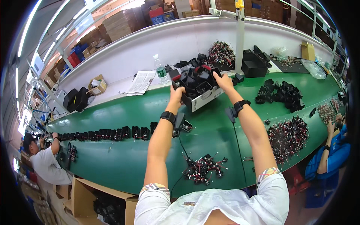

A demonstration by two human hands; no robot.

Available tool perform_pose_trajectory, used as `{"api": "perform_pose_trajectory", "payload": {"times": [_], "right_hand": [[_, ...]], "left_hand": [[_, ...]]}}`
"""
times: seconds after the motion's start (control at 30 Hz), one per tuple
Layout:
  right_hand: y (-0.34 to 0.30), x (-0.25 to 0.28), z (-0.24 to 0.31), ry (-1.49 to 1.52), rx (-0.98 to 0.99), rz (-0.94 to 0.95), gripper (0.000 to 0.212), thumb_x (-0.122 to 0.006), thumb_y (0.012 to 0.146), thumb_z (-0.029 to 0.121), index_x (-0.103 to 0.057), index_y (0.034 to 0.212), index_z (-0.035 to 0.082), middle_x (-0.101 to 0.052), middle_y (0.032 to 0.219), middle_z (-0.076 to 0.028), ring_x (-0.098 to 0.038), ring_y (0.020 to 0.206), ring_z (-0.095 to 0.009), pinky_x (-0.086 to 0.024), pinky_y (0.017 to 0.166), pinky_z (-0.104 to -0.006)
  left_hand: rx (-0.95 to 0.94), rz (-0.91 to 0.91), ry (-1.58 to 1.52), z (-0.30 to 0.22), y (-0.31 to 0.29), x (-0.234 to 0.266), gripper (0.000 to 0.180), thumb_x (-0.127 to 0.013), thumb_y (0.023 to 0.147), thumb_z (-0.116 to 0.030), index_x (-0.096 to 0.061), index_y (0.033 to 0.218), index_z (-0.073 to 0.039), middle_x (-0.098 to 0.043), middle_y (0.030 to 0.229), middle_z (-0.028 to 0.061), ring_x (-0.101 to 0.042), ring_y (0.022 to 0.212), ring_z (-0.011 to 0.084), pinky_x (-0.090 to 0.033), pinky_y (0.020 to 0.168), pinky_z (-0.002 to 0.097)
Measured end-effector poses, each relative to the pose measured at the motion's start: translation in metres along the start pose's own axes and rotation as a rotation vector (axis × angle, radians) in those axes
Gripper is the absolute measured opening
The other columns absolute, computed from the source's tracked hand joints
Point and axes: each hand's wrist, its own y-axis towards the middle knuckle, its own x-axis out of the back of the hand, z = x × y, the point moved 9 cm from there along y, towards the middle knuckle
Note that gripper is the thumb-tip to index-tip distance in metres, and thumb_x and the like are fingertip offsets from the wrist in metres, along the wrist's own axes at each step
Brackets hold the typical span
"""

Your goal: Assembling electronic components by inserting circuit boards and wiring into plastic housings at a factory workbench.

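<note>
Both my arms reach forward over the green table, holding a box (204,102) with a pale front wall by its two sides. Black plastic housings (195,80) fill it in a heap, with some red among them. My left hand (176,96) is closed on the box's left edge. At the opposite edge, my right hand (223,81) grips with its thumb over the rim. The box looks tilted and raised off the table, though its underside is hidden. Below my left wrist a black housing (185,126) lies on the table.
A row of black housings (108,134) runs left toward a seated person (47,157). Wired parts (204,168) lie in front of me, a larger pile (288,138) to the right. A bottle (161,70) stands behind the box. Another person (330,150) works at right.
</note>
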Motion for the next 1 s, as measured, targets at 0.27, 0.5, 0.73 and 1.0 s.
{"api": "perform_pose_trajectory", "payload": {"times": [0.27,0.5,0.73,1.0], "right_hand": [[-0.062,-0.018,0.154,0.094,0.424,0.112,0.096,-0.050,0.072,0.078,-0.050,0.127,0.000,-0.054,0.119,-0.030,-0.050,0.116,-0.042,-0.038,0.100,-0.0433],[-0.212,-0.060,0.253,0.423,0.803,0.639,0.074,-0.055,0.089,0.051,-0.035,0.139,-0.001,-0.051,0.122,-0.018,-0.053,0.109,-0.023,-0.042,0.092,-0.0329],[-0.281,-0.084,0.244,0.340,1.023,0.880,0.052,-0.052,0.096,0.030,-0.037,0.140,0.008,-0.050,0.125,-0.012,-0.051,0.109,-0.018,-0.042,0.090,-0.0308],[-0.243,-0.115,0.205,0.124,0.761,0.945,0.056,-0.041,0.096,0.047,-0.038,0.141,0.014,-0.051,0.128,-0.008,-0.050,0.113,-0.020,-0.037,0.095,-0.0325]], "left_hand": [[-0.138,-0.133,0.022,-0.093,-0.088,0.124,0.049,-0.057,0.071,-0.025,-0.042,0.118,-0.021,-0.049,0.097,0.0071,-0.057,0.076,0.0233,-0.054,0.052,0.0370],[-0.090,-0.474,-0.082,-0.128,-0.261,0.300,0.043,-0.054,0.072,-0.029,-0.045,0.112,-0.018,-0.050,0.096,0.0082,-0.058,0.074,0.0261,-0.052,0.056,0.0401],[-0.264,-0.937,-0.175,-0.136,-0.551,0.439,0.028,-0.055,0.074,-0.032,-0.061,0.088,-0.009,-0.063,0.081,0.0027,-0.062,0.075,0.0164,-0.052,0.064,0.0372],[-0.294,-1.881,1.026,-0.133,-0.794,0.478,0.066,-0.057,0.074,-0.027,-0.040,0.136,-0.011,-0.057,0.103,0.0209,-0.060,0.093,0.0344,-0.048,0.083,0.0417]]}}
